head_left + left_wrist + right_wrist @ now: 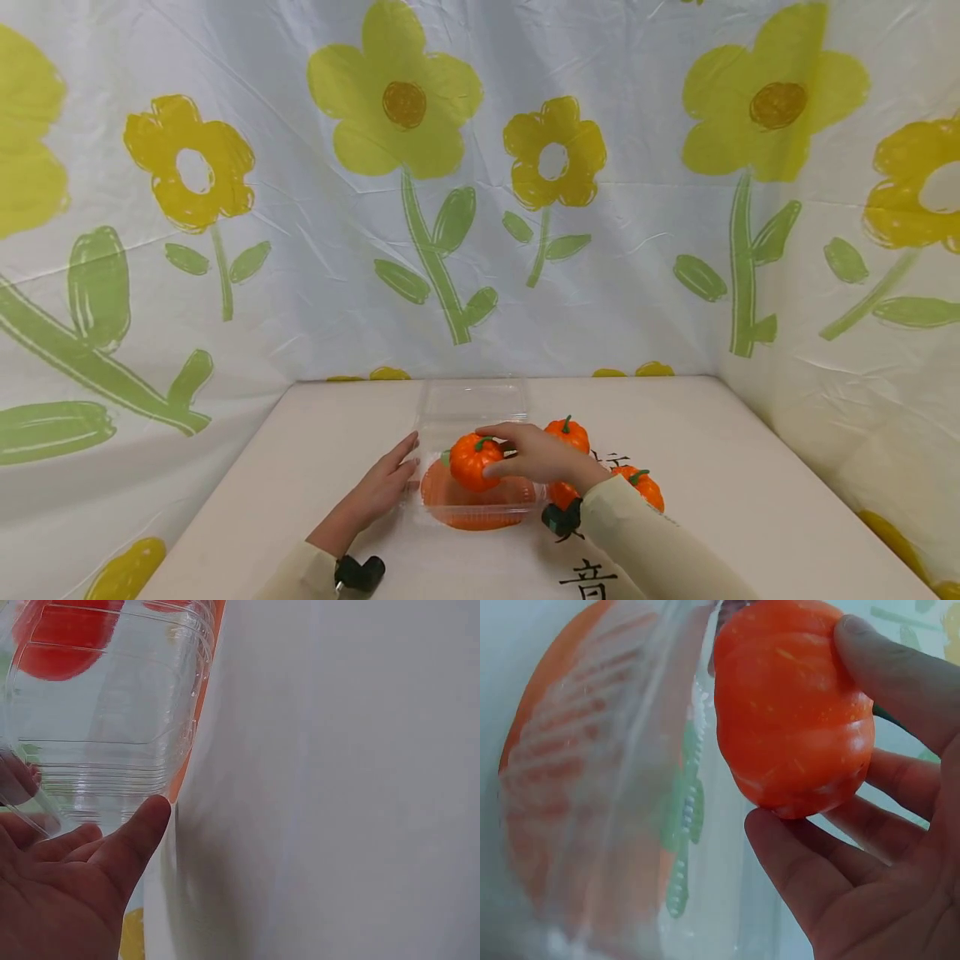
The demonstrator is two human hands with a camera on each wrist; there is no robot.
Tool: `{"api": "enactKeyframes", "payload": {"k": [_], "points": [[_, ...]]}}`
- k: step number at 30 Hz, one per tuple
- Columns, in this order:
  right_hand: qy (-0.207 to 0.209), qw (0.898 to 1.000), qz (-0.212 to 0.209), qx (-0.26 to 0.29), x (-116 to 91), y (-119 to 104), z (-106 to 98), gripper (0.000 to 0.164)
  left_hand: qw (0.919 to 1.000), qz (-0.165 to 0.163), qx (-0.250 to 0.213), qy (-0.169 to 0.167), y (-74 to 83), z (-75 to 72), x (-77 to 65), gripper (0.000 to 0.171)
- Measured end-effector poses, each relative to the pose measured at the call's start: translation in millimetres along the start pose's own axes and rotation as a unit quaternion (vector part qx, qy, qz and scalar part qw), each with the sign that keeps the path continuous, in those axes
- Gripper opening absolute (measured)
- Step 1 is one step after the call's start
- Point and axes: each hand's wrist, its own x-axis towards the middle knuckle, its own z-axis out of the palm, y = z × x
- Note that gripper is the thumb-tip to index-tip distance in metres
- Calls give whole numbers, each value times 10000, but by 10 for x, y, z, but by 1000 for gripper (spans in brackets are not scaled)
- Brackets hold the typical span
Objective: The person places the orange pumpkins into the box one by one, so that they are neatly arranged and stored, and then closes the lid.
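My right hand [542, 455] holds a small orange toy pumpkin [471, 467] with a green stem over a clear plastic clamshell box [471, 402]. In the right wrist view, the thumb and fingertips grip the pumpkin [787, 712] from the side, its base toward the camera. The box is open, with its lid folded toward the back. At the box's left wall rests my left hand [384, 485], fingers extended. The left wrist view has the thumb [146, 821] right at the edge of the ribbed plastic [105, 769].
Right of the box are more orange pumpkins: one behind [572, 435], one partly hidden under my right hand [562, 493], one beside my sleeve [647, 487]. An orange print [480, 522] shows through the box; black characters [588, 581] mark the white tabletop. Flowered cloth [480, 250] surrounds it.
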Motion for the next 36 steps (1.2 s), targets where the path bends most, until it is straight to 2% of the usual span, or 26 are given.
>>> {"api": "enactKeyframes", "payload": {"k": [9, 16, 25, 36], "points": [[56, 9999, 99, -100, 115, -40, 165, 62, 10000, 40, 35, -7, -37, -10, 24, 56], [25, 9990, 364, -263, 159, -73, 276, 60, 10000, 18, 30, -27, -18, -11, 14, 56], [30, 9982, 95, -586, 246, -107, 389, 60, 10000, 50, 21, -45, -34, -30, 26, 57], [4, 9949, 179, -995, 333, -125, 508, 59, 9999, 116, -65, -75, -41, -38, 37, 57]]}}
